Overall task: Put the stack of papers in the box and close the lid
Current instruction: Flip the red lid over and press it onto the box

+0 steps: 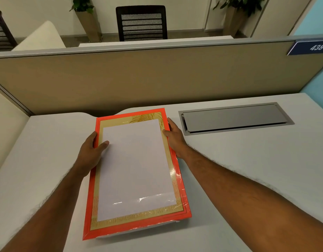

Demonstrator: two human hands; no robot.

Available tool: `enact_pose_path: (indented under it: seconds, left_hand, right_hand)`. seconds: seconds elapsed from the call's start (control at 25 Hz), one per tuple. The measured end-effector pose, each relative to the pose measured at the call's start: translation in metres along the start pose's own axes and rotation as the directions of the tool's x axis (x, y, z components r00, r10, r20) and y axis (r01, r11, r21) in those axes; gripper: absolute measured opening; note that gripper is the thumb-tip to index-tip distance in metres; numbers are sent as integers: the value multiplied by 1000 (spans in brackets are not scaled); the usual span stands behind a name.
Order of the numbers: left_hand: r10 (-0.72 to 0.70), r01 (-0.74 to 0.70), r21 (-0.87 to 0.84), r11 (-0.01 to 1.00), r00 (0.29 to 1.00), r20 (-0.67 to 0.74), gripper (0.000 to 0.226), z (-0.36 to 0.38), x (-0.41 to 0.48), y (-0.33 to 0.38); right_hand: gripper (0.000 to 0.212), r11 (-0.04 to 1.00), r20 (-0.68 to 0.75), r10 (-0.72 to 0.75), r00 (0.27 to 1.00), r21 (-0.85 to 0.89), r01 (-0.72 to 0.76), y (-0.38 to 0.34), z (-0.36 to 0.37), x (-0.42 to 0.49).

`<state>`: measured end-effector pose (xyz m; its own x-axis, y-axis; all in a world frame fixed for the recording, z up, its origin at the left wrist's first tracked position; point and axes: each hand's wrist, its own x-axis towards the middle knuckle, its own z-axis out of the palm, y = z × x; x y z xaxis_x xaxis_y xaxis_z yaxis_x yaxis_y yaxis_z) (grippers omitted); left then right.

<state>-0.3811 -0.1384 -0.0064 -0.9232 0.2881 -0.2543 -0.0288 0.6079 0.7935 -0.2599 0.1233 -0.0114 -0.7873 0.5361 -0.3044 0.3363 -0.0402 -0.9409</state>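
The red box point(137, 173) lay near the middle of the desk point(248, 160), its clear-windowed lid point(92, 188) gripped at the far corners, left hand point(92, 151) and right hand point(175, 137) each clasping an edge. White papers point(137, 168) were seen through the window. A crooked lid was judged likely if one side was pressed first; an edge showing under the near rim might be caught.

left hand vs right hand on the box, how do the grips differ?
The left hand sits on the left edge of the red box, thumb laid over onto the white paper. The right hand grips the right edge farther from the person, thumb only on the gold border, clear of the paper. The left hand's fingers are hidden beneath the box edge; the right hand's fingers show along the side. Both hold the box at its far half, over the desk.
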Motion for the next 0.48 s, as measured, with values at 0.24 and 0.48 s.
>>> enact_pose_path:
  seconds: [0.24, 0.48]
  left_hand:
    - [67, -62, 250, 966, 998, -14, 82, 11, 3, -5]
    - [363, -361, 627, 690, 922, 132, 87, 23, 33, 12]
  right_hand:
    - [59, 964, -22, -60, 998, -259, 53, 11, 3, 13]
    - [67, 482, 235, -249, 939, -811, 331, -5, 0, 49]
